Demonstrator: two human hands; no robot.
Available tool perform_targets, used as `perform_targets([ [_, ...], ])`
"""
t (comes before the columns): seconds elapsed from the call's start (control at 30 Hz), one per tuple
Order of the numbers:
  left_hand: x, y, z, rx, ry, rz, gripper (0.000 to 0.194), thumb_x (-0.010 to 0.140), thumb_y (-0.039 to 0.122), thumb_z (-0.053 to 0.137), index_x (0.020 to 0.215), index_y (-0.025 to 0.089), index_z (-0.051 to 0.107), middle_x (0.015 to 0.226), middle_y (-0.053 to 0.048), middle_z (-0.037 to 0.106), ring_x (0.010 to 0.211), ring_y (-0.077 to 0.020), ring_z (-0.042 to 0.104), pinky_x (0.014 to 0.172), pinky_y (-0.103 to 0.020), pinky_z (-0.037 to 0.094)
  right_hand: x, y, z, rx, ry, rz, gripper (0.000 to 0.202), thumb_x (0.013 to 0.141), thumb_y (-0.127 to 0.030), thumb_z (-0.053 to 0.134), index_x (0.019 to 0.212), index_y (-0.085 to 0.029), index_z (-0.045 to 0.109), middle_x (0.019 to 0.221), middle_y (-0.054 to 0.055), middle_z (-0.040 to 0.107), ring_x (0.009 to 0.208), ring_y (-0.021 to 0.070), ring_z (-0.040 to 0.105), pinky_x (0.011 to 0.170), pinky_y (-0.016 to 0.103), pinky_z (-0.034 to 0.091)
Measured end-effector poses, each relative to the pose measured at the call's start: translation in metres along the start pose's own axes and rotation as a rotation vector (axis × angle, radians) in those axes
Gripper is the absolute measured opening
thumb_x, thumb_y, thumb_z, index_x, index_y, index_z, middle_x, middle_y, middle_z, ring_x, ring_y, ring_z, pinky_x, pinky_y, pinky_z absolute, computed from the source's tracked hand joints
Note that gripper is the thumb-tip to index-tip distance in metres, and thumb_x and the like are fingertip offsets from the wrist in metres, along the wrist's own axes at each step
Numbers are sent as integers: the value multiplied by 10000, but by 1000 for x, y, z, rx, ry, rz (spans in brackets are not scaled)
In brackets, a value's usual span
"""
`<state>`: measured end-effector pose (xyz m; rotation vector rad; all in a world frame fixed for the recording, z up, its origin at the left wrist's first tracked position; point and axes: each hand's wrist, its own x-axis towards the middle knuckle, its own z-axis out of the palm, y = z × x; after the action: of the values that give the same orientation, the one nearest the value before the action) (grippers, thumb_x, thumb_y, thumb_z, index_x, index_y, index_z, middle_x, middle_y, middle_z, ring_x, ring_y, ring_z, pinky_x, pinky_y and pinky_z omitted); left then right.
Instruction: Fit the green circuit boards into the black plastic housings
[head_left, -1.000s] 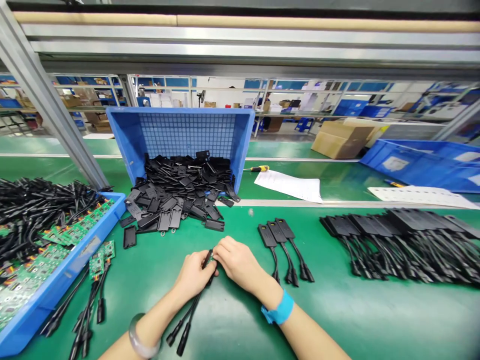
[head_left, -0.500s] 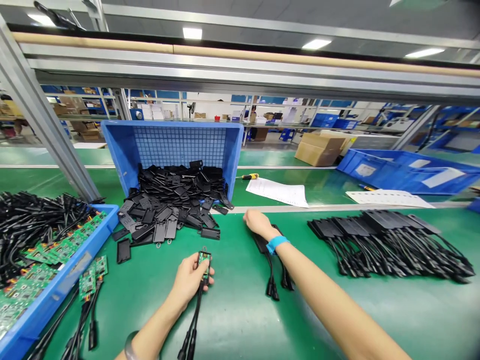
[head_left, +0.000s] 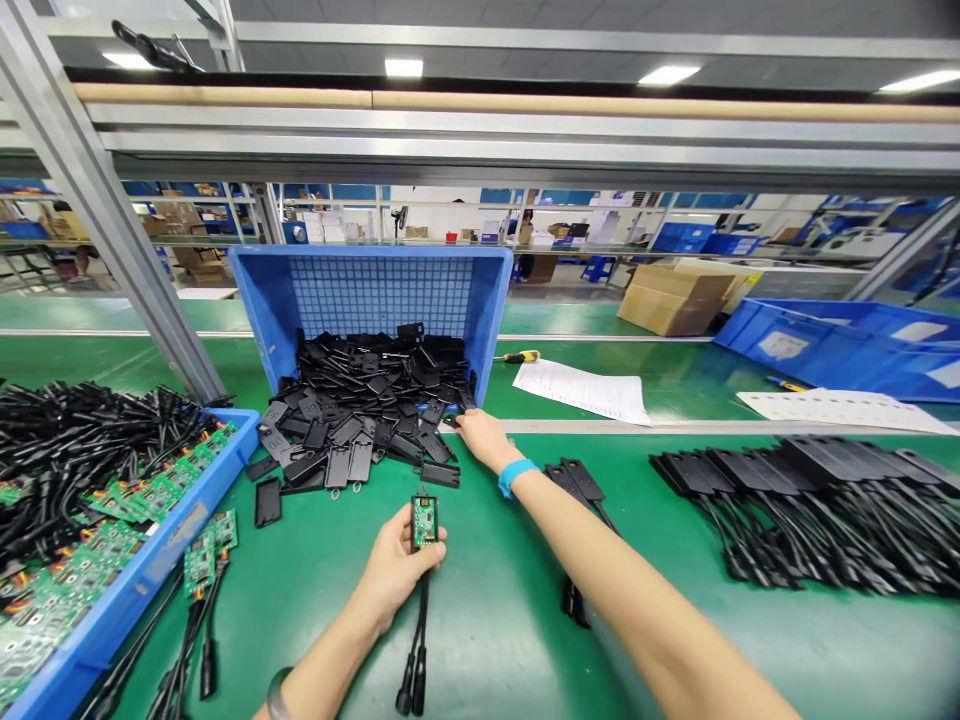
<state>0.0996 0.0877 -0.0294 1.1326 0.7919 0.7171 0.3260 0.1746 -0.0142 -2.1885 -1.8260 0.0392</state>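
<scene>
Left hand (head_left: 401,560): my grip is closed on an open black casing (head_left: 413,520) with a green circuit board (head_left: 424,520) lying in it, component side up. My thumb lies across the lower end of the board, and my fingers are around the casing's left side and underneath. A small display (head_left: 425,502) shows near the board's upper end. Two black cables (head_left: 422,610) run from the lower end towards me and end in connectors; I cannot tell whether these touch the green tabletop (head_left: 495,620).

Right hand (head_left: 484,438): my arm is extended, with the fingertips at the right front edge of a heap of black casing parts (head_left: 375,385), at one dark flat part (head_left: 452,421). The fingers are drawn together, but I cannot tell how far open this grip is or whether it has hold of that part.

Surroundings: the heap lies partly inside a blue crate (head_left: 501,300), tipped on its side with its opening towards me, and partly on the tabletop before it. At left, a blue tray (head_left: 187,510) bears boards with cables; more cabled boards (head_left: 200,560) lie just beside it. Near my right forearm lie black cabled units (head_left: 583,480), partly hidden by it. Farther right is a row of similar units (head_left: 757,475). A yellow-and-black screwdriver (head_left: 523,356) lies beyond my right hand, next to a white sheet (head_left: 585,390).
</scene>
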Motion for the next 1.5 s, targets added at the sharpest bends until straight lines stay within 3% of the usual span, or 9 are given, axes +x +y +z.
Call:
perform_targets([
  [0.1,-1,0,-1,-29,-19,-2,546,593,306,798,1060,142,568,864,-60,677,690,-114,601,643,-227,490,-6,-3,-6,85,41,28,194,854,-62,464,867,-83,657,923,182,671,972,255,600,863,330,418],
  [0.17,-3,2,0,-40,-39,-51,574,600,350,798,1074,139,550,895,-82,685,722,-134,632,675,-249,507,-17,-5,-14,165,82,51,240,867,-79,417,987,-79,626,920,157,666,922,229,614,840,326,442],
  [0.33,-6,5,3,-61,-80,-132,697,621,416,780,1182,150,463,938,-111,684,726,-167,667,641,-274,529,-73,-18,-24,513,95,70,548,825,-134,372,1368,-159,307,944,27,585,631,103,591,580,236,518],
  [0.43,-7,4,2,-103,-141,-136,769,587,312,814,1232,148,428,886,-94,690,754,-173,674,681,-268,530,-110,-32,-19,1105,26,83,477,772,-220,456,1249,-215,445,850,-16,517,588,98,552,496,230,512],
  [0.53,-7,3,1,-107,-186,-172,737,611,271,788,1245,145,435,854,-91,695,734,-174,678,676,-271,532,-134,-42,-10,1368,-12,107,336,762,-295,545,1087,-213,512,736,-34,507,583,105,530,492,218,477],
  [0.7,-5,5,1,-64,-168,-148,535,610,241,775,1077,120,546,879,-89,686,698,-155,673,646,-247,527,-144,-48,-3,1362,-30,31,281,804,-381,572,1017,-204,518,642,-53,470,540,99,478,470,208,397],
  [0.97,-4,-3,-1,-54,-263,-57,612,538,158,832,1083,125,554,968,-91,683,895,-180,645,795,-280,509,-148,-48,0,1328,-84,-12,288,801,-372,594,1024,-198,543,734,-25,517,616,120,563,543,239,453],
  [1.33,-5,0,2,128,-253,-37,449,694,309,725,1068,138,545,969,-98,640,692,-145,648,566,-232,510,-148,-51,1,1387,-105,79,394,775,-485,608,1037,-216,488,742,-43,498,555,104,550,486,219,435],
  [1.5,-6,-2,2,166,-277,-52,518,708,305,697,1171,169,508,923,-76,631,714,-167,662,615,-276,539,-145,-49,3,1332,-230,45,398,854,-563,461,775,-177,513,583,-50,457,482,88,425,460,212,335],
])
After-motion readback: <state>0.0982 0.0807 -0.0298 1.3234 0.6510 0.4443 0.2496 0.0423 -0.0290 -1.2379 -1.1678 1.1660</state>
